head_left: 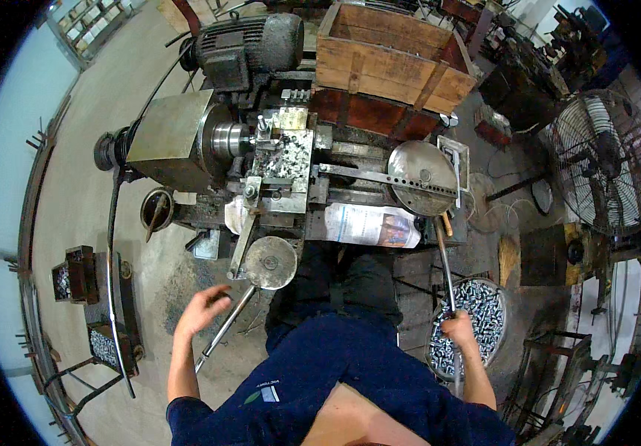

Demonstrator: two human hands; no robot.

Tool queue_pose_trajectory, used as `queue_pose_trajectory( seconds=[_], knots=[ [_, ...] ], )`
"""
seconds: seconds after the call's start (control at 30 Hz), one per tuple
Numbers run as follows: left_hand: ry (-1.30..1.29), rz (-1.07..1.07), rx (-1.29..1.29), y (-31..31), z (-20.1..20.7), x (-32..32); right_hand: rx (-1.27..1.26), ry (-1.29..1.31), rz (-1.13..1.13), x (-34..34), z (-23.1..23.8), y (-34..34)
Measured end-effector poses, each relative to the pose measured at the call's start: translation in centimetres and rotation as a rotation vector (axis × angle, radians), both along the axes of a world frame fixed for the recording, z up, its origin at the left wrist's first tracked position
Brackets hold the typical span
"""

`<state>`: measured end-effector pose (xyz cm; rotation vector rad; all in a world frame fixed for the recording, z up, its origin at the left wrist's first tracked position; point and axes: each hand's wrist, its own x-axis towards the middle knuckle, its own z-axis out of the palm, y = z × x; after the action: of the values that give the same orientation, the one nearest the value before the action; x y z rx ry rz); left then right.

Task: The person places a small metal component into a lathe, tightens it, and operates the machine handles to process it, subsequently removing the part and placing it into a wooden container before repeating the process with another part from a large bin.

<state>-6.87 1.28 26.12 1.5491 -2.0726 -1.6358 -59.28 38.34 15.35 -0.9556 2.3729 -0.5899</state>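
Note:
My right hand (456, 327) is closed around a long steel lever (445, 267) that runs down from a round plate (411, 157) on the right of a small lathe. Below that hand stands a round basin (506, 312) full of small shiny metal parts. My left hand (205, 306) is empty, its fingers loosely apart, close to a second steel lever (225, 327) and its round disc (271, 262). Ahead are the lathe's spindle (229, 140) and a tool slide (291, 156) covered in metal chips. A perforated bar (387, 178) links the slide with the right-hand plate.
Behind the lathe are an electric motor (250, 46) and a wooden crate (387, 63). A large fan (603, 160) stands at the right. To the left are a pot (146, 215) with a brush and metal boxes (79, 271) of parts. Printed paper (372, 225) lies at the lathe's front.

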Motion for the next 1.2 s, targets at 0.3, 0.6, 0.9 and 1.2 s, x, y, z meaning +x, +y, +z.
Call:
queue_pose_trajectory(
  seconds=[0.3,0.6,0.9,1.2],
  knots=[
    [-0.099,-0.125,-0.017,2.3,-0.6,-3.4,-0.011,-0.572,-0.274,6.0,4.4,-4.1],
    [-0.176,-0.147,0.095,1.8,-1.1,-3.1,0.131,-0.168,0.001,0.8,1.0,-2.0],
    [0.232,0.159,0.277,-6.1,-6.2,2.4,0.703,0.599,-0.336,-15.2,6.8,-8.2],
    [-0.783,-0.061,-0.667,-17.1,-16.7,7.5,0.287,0.842,-0.145,-9.6,6.1,-12.9]
  ],
)
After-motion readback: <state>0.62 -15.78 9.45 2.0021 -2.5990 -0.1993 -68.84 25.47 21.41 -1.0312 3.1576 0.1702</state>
